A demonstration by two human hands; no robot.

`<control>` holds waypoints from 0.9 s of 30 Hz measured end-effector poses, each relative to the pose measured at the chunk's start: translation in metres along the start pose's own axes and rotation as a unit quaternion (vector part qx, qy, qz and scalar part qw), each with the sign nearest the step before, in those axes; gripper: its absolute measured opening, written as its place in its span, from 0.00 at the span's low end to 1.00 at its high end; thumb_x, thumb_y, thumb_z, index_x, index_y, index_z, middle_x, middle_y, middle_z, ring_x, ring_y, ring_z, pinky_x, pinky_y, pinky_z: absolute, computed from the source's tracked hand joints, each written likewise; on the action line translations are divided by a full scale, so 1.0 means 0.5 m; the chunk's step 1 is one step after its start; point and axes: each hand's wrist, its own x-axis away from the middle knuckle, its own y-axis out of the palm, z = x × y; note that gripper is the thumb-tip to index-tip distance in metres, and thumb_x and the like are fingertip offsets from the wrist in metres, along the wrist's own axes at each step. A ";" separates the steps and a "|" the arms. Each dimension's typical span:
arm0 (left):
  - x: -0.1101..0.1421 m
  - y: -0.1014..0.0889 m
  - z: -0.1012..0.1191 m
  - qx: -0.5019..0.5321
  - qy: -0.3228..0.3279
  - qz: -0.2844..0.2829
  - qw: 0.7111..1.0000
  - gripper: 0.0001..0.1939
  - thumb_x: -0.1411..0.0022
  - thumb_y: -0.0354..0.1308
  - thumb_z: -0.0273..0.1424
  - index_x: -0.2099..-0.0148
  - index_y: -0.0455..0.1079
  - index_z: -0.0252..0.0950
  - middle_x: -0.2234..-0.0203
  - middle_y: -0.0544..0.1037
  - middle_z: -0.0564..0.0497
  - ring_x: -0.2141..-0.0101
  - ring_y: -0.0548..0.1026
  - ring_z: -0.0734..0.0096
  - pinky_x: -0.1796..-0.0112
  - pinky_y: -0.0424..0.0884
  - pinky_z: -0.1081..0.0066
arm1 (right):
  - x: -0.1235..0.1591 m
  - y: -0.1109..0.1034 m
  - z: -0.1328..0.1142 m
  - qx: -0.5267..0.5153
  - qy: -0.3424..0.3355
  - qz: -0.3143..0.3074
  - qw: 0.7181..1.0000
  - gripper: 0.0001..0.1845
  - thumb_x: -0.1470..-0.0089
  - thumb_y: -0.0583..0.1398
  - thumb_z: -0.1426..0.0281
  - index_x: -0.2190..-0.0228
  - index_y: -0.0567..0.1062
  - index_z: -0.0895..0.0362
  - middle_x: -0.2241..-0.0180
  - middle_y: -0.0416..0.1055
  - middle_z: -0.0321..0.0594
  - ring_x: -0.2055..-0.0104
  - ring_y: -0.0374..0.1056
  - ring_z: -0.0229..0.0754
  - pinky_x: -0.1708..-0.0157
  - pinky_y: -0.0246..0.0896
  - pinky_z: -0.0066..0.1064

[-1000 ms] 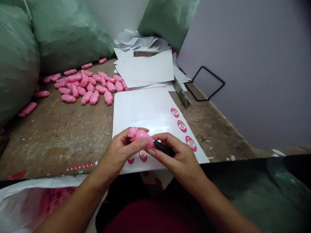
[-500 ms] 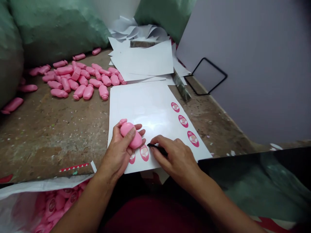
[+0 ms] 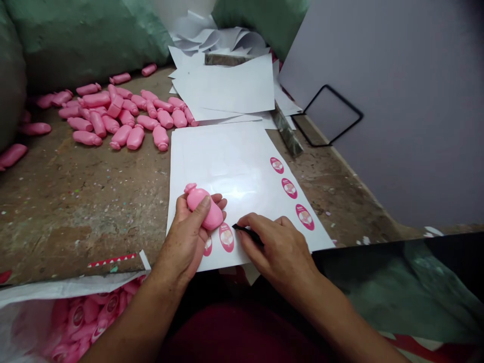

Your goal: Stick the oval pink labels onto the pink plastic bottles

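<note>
Pink bottle (image 3: 208, 214) — the left hand (image 3: 191, 231) grips it, fingertips (image 3: 222, 203) spread.

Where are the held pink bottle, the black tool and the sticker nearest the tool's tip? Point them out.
Held pink bottle (image 3: 214, 216): head view, on its body, beyond the thumb.
Black tool (image 3: 249, 233): head view, on the visible shaft.
Nearest sticker (image 3: 227, 238): head view, middle of its oval face.
</note>
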 end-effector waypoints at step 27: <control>-0.008 -0.013 0.004 0.063 -0.015 -0.018 0.998 0.14 0.40 0.62 0.27 0.53 0.66 0.38 0.63 0.80 0.48 0.56 0.79 0.67 0.46 0.71 0.63 | -0.010 0.003 0.010 0.027 0.012 -0.008 1.000 0.07 0.42 0.56 0.69 0.67 0.75 0.55 0.76 0.77 0.35 0.79 0.60 0.39 0.67 0.48 0.35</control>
